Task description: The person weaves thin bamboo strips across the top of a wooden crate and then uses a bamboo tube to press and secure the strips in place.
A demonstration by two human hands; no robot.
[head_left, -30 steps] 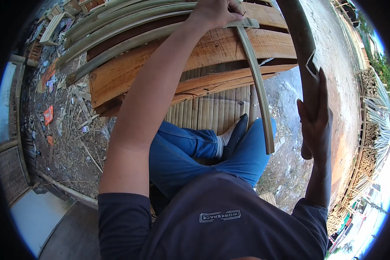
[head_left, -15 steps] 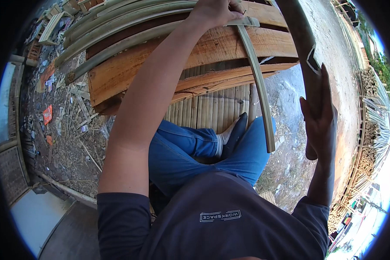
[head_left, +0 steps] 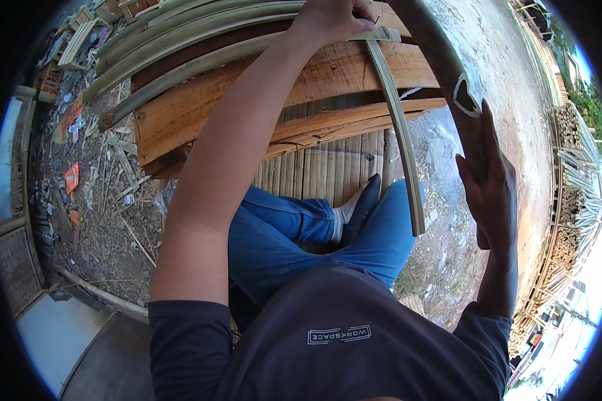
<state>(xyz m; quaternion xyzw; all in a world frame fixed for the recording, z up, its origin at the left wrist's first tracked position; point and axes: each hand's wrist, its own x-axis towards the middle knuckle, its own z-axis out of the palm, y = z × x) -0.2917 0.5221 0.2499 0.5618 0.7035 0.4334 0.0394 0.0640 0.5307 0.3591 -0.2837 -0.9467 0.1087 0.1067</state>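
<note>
Far up in the head view, my left hand (head_left: 328,23) is closed at the end of a flat bamboo slat (head_left: 388,33), its fingertips pinching a thin dark nail (head_left: 377,21). Another bamboo strip (head_left: 400,127) runs from under that slat down toward my right knee. On the right, my right hand (head_left: 493,190) grips a long dark club-like piece (head_left: 441,57) with a pale-rimmed opening in its side. One finger stretches along its shaft. The upper end of this piece leaves the picture at the top, close to my left hand.
Reddish-brown planks (head_left: 201,113) lie under several bamboo slats (head_left: 180,50). My legs in jeans (head_left: 281,214) are folded on a bamboo slat platform (head_left: 308,170). Littered ground (head_left: 107,200) spreads to the left. Stacked poles (head_left: 562,247) stand far right.
The dark club-like piece has swung left at its upper end, nearer my left hand, and turned so its opening shows more. My left hand and the bamboo have stayed in place.
</note>
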